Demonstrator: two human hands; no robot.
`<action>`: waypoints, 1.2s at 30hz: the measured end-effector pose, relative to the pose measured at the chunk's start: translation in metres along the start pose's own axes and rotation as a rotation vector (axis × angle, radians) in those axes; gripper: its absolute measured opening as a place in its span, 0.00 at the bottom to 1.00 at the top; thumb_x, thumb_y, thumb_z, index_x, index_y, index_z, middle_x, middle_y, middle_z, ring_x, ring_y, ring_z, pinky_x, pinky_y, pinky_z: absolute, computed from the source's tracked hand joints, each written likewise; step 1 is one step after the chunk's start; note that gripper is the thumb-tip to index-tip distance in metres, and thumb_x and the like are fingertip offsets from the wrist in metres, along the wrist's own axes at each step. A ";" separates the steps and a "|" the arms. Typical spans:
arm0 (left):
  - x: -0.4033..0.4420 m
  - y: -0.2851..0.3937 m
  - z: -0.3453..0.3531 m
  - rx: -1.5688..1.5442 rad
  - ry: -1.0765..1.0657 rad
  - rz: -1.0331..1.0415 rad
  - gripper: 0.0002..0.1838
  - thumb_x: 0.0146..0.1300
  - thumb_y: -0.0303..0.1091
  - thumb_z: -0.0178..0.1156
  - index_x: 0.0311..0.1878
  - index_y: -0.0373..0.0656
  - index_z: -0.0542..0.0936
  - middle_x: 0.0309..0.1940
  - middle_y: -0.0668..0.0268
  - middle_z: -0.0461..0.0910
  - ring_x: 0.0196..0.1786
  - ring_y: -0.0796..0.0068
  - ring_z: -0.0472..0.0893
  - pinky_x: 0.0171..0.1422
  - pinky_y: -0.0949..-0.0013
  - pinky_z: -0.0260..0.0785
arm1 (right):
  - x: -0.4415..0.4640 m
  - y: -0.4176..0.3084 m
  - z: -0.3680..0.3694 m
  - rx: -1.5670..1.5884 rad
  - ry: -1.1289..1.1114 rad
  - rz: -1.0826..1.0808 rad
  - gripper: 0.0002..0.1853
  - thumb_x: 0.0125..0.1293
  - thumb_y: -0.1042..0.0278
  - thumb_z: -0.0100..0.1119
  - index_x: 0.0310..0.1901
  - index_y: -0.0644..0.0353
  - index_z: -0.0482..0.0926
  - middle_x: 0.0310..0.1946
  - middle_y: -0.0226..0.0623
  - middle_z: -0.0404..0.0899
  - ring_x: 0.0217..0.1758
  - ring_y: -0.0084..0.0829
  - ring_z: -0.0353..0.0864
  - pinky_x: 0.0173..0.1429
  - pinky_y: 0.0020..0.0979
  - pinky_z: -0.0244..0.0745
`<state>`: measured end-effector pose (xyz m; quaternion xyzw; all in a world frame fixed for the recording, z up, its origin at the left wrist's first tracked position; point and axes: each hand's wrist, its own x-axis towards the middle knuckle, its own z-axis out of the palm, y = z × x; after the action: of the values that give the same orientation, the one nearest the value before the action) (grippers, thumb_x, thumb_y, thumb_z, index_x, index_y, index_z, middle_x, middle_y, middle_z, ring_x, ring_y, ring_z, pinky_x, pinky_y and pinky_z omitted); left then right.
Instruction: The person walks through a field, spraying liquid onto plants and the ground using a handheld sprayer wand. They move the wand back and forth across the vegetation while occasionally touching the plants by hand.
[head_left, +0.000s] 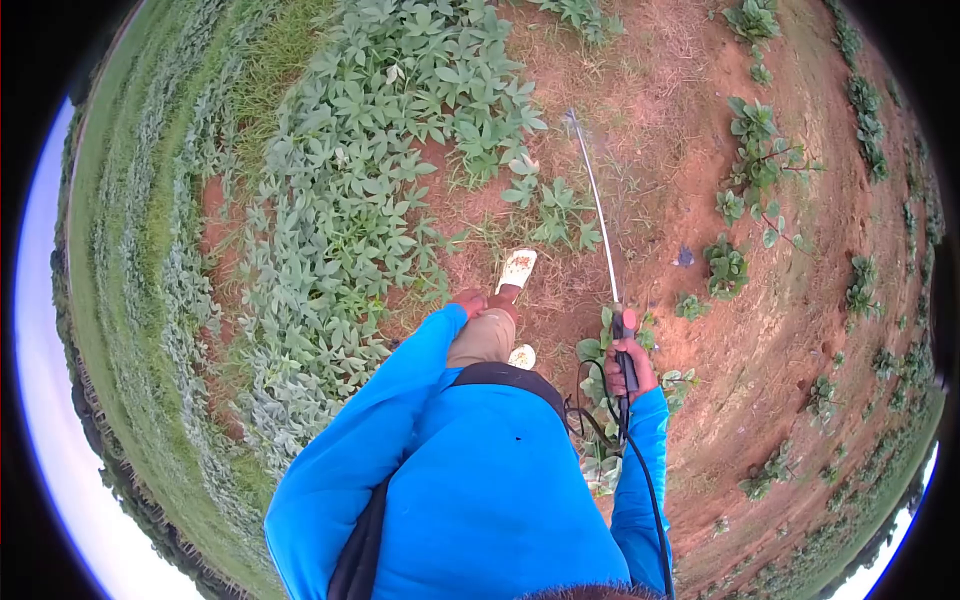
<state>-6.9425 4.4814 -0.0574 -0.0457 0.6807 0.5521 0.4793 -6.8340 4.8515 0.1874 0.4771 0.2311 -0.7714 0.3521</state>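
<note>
The right hand (632, 370) is wrapped tightly around one sprayer wand (602, 236), which points forward over the ground (660, 130), one black hose (654, 495) trailing back. The left hand (468, 301) is beside one trouser leg (483, 338), its openness impossible to tell. Two pale shoes (518, 267) show.

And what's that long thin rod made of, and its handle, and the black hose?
The rod looks like shiny metal: it's pale, silvery and straight. The handle is probably plastic: dark and fairly dull. The hose may be rubber or soft plastic: it's black and bends in smooth curves.
</note>
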 end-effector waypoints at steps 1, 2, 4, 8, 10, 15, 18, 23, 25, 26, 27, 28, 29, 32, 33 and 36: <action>0.012 0.015 -0.002 -0.007 0.002 -0.001 0.11 0.56 0.41 0.51 0.30 0.45 0.77 0.23 0.67 0.75 0.26 0.77 0.73 0.32 0.72 0.66 | 0.007 -0.020 0.020 -0.005 0.004 0.004 0.13 0.56 0.53 0.54 0.27 0.50 0.65 0.14 0.24 0.62 0.08 0.17 0.56 0.10 0.21 0.52; 0.025 0.031 -0.007 -0.001 -0.018 -0.073 0.10 0.55 0.41 0.52 0.30 0.45 0.76 0.25 0.69 0.74 0.27 0.78 0.72 0.31 0.72 0.66 | 0.014 -0.039 0.046 -0.126 -0.011 -0.009 0.12 0.56 0.53 0.54 0.27 0.50 0.65 0.14 0.23 0.62 0.09 0.16 0.57 0.10 0.20 0.52; 0.044 0.063 -0.016 0.001 -0.031 -0.143 0.10 0.55 0.40 0.53 0.31 0.45 0.76 0.26 0.70 0.73 0.28 0.79 0.72 0.29 0.72 0.66 | 0.027 -0.076 0.097 -0.301 -0.071 -0.016 0.12 0.56 0.53 0.54 0.28 0.49 0.65 0.15 0.22 0.62 0.10 0.15 0.57 0.12 0.20 0.52; 0.067 0.122 -0.032 -0.029 0.042 -0.099 0.11 0.56 0.42 0.52 0.32 0.44 0.75 0.23 0.69 0.73 0.21 0.79 0.70 0.24 0.72 0.63 | 0.057 -0.127 0.179 -0.474 -0.181 -0.022 0.12 0.57 0.54 0.54 0.28 0.50 0.65 0.16 0.22 0.62 0.11 0.14 0.56 0.12 0.20 0.52; 0.084 0.124 -0.047 -0.008 0.086 -0.137 0.11 0.56 0.42 0.52 0.32 0.44 0.74 0.21 0.70 0.73 0.20 0.80 0.68 0.24 0.72 0.63 | 0.072 -0.142 0.208 -0.475 -0.333 0.016 0.12 0.56 0.55 0.55 0.28 0.51 0.65 0.16 0.23 0.62 0.11 0.15 0.55 0.12 0.20 0.51; 0.107 0.137 -0.082 0.119 0.133 -0.257 0.13 0.56 0.44 0.53 0.36 0.44 0.75 0.22 0.70 0.74 0.21 0.78 0.71 0.25 0.71 0.64 | 0.078 -0.181 0.246 -0.529 -0.397 -0.009 0.12 0.55 0.57 0.56 0.28 0.53 0.65 0.15 0.24 0.62 0.11 0.16 0.56 0.13 0.21 0.51; 0.109 0.146 -0.095 0.091 0.128 -0.247 0.14 0.56 0.44 0.53 0.38 0.44 0.76 0.21 0.71 0.73 0.22 0.78 0.70 0.26 0.71 0.63 | 0.066 -0.196 0.249 -0.529 -0.326 -0.070 0.12 0.55 0.59 0.56 0.28 0.54 0.65 0.15 0.25 0.62 0.11 0.17 0.58 0.13 0.23 0.51; 0.129 0.114 -0.106 -0.010 0.121 -0.267 0.13 0.56 0.43 0.53 0.37 0.45 0.75 0.21 0.71 0.73 0.23 0.79 0.69 0.26 0.71 0.62 | 0.026 -0.199 0.201 -0.332 -0.150 -0.043 0.12 0.55 0.58 0.55 0.27 0.53 0.63 0.15 0.25 0.61 0.11 0.17 0.57 0.12 0.21 0.51; 0.132 0.117 -0.104 -0.037 0.101 -0.269 0.12 0.56 0.42 0.53 0.36 0.45 0.75 0.22 0.71 0.73 0.23 0.79 0.69 0.26 0.71 0.62 | 0.006 -0.195 0.167 -0.220 -0.120 -0.016 0.12 0.56 0.56 0.53 0.28 0.52 0.64 0.16 0.26 0.61 0.10 0.17 0.55 0.11 0.21 0.52; 0.124 0.133 -0.101 0.016 0.084 -0.283 0.11 0.56 0.41 0.52 0.36 0.44 0.75 0.23 0.70 0.73 0.23 0.79 0.69 0.26 0.71 0.62 | -0.006 -0.191 0.150 -0.153 -0.094 -0.002 0.12 0.56 0.55 0.52 0.29 0.52 0.64 0.16 0.26 0.61 0.10 0.17 0.55 0.11 0.21 0.52; 0.120 0.148 -0.097 0.071 0.067 -0.296 0.10 0.56 0.40 0.52 0.35 0.44 0.75 0.23 0.70 0.74 0.24 0.79 0.69 0.26 0.72 0.62 | -0.017 -0.188 0.136 -0.147 -0.085 -0.006 0.12 0.56 0.55 0.52 0.29 0.52 0.64 0.16 0.26 0.61 0.10 0.17 0.55 0.11 0.21 0.52; 0.122 0.154 -0.093 0.073 0.055 -0.295 0.10 0.56 0.40 0.52 0.35 0.44 0.75 0.23 0.70 0.74 0.24 0.79 0.69 0.26 0.72 0.62 | -0.028 -0.185 0.122 -0.045 -0.106 0.021 0.12 0.56 0.55 0.52 0.29 0.53 0.64 0.16 0.26 0.61 0.09 0.18 0.54 0.11 0.21 0.53; 0.124 0.161 -0.089 0.062 0.066 -0.313 0.10 0.56 0.40 0.53 0.35 0.44 0.75 0.23 0.70 0.73 0.22 0.80 0.69 0.24 0.74 0.61 | -0.038 -0.181 0.110 0.059 -0.129 0.048 0.12 0.56 0.55 0.51 0.29 0.53 0.64 0.16 0.27 0.61 0.09 0.18 0.54 0.11 0.21 0.53; 0.137 0.164 -0.083 0.022 0.039 -0.299 0.10 0.57 0.40 0.53 0.36 0.45 0.74 0.24 0.70 0.73 0.21 0.80 0.69 0.21 0.77 0.58 | -0.066 -0.174 0.077 0.182 -0.119 0.025 0.12 0.56 0.55 0.51 0.30 0.54 0.64 0.16 0.27 0.62 0.09 0.18 0.55 0.11 0.22 0.55; 0.143 0.161 -0.082 -0.017 0.016 -0.269 0.11 0.57 0.41 0.52 0.37 0.45 0.73 0.24 0.70 0.73 0.20 0.81 0.68 0.21 0.78 0.58 | -0.071 -0.171 0.062 0.266 -0.152 0.025 0.13 0.56 0.55 0.52 0.31 0.55 0.66 0.16 0.29 0.63 0.09 0.20 0.57 0.11 0.24 0.57; 0.165 0.164 -0.082 0.005 -0.024 -0.299 0.11 0.57 0.42 0.52 0.37 0.46 0.73 0.25 0.70 0.73 0.20 0.81 0.68 0.20 0.78 0.56 | -0.084 -0.172 0.033 0.332 -0.111 -0.029 0.14 0.56 0.53 0.52 0.32 0.56 0.67 0.16 0.28 0.63 0.09 0.20 0.59 0.11 0.24 0.58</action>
<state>-7.1776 4.5569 -0.0631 -0.1387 0.6620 0.4734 0.5642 -6.9590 4.9664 0.2806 0.4818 0.0876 -0.8292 0.2693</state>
